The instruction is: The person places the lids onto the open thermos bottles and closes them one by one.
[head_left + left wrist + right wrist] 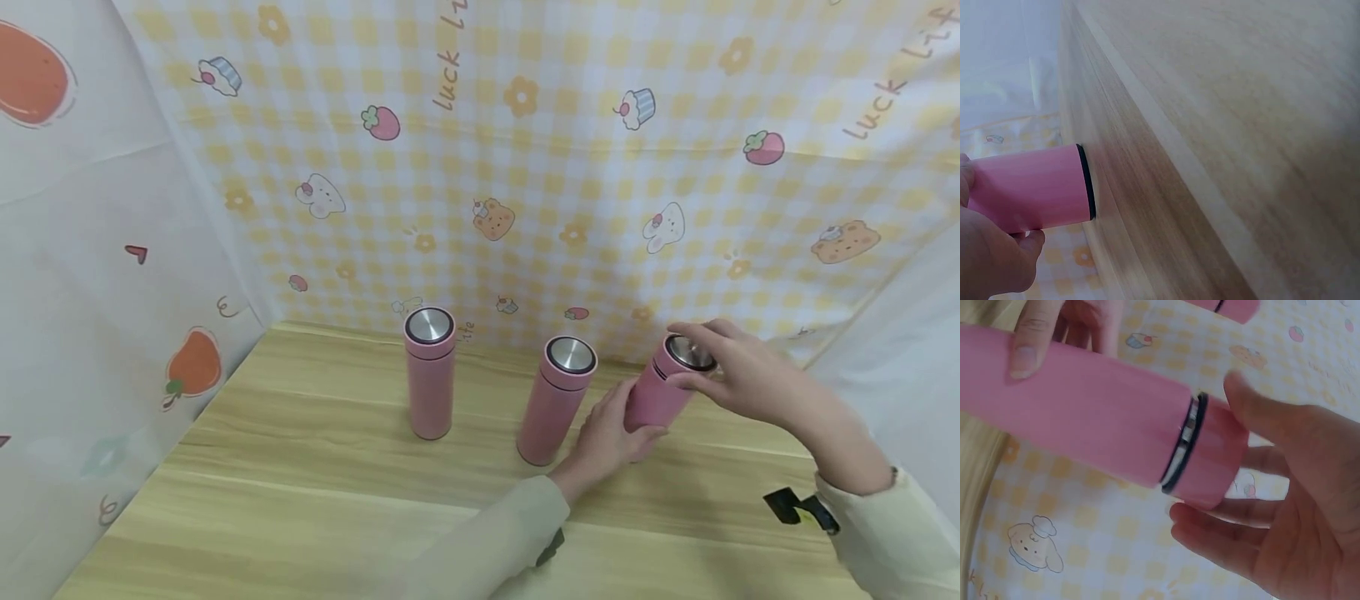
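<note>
Three pink thermos bottles with brushed-metal tops are in the head view. My left hand point(606, 432) grips the body of the rightmost thermos point(654, 406), its thumb and fingers on either side. Around that bottle's lid point(692, 353) my right hand point(746, 371) has its thumb on one side and its fingers on the other. In the right wrist view, a silvery band and a dark ring show between the lid point(1215, 457) and the body point(1085, 415). The left wrist view has the dark-rimmed base point(1087, 182) right at the tabletop.
Just left of my left hand stands the middle thermos point(553, 404), with the left thermos point(431, 379) farther along. They are upright on the wood-grain table point(300, 467). Behind it hangs a yellow checked cloth point(420, 192), and a white printed cloth point(97, 275) borders the left side.
</note>
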Tool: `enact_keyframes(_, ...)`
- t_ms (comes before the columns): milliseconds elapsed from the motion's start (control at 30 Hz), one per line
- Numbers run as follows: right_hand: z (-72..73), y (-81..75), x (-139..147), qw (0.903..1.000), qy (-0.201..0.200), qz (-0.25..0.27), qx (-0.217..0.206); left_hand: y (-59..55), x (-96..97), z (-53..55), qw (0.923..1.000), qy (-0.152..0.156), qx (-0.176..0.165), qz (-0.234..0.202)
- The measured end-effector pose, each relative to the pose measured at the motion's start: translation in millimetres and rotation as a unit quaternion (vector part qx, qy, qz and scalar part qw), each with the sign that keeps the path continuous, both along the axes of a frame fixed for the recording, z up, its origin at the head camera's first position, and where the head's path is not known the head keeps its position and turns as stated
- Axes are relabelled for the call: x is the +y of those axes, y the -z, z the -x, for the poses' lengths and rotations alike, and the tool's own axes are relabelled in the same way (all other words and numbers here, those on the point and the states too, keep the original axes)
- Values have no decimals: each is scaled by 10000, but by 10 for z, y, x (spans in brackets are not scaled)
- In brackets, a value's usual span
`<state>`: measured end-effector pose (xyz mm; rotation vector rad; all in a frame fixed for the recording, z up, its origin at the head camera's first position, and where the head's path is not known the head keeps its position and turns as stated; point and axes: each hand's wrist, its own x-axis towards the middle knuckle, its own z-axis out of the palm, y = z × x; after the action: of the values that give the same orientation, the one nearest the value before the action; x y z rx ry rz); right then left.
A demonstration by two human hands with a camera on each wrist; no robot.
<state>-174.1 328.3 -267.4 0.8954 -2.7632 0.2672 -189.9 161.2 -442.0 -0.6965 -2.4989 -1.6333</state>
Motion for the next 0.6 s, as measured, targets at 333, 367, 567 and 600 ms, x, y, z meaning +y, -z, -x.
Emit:
enact_keyframes(333,101,-133,162,9871,-1407,377,-660,-12,-1,-4,10000,-62,-17,36)
enact_keyframes(367,102,-132,162,9871,-1397,347,-697,-13,-1,-4,10000,-56,-19,35)
enact_keyframes(567,73,-99,113,9926,-1145,93,-387,-19,-4,-18,10000,-14,-73,-5)
enact_keyframes(600,68,-94,102,9936,-1084,33,-312,-19,-4,-20,10000,-17,-79,-7)
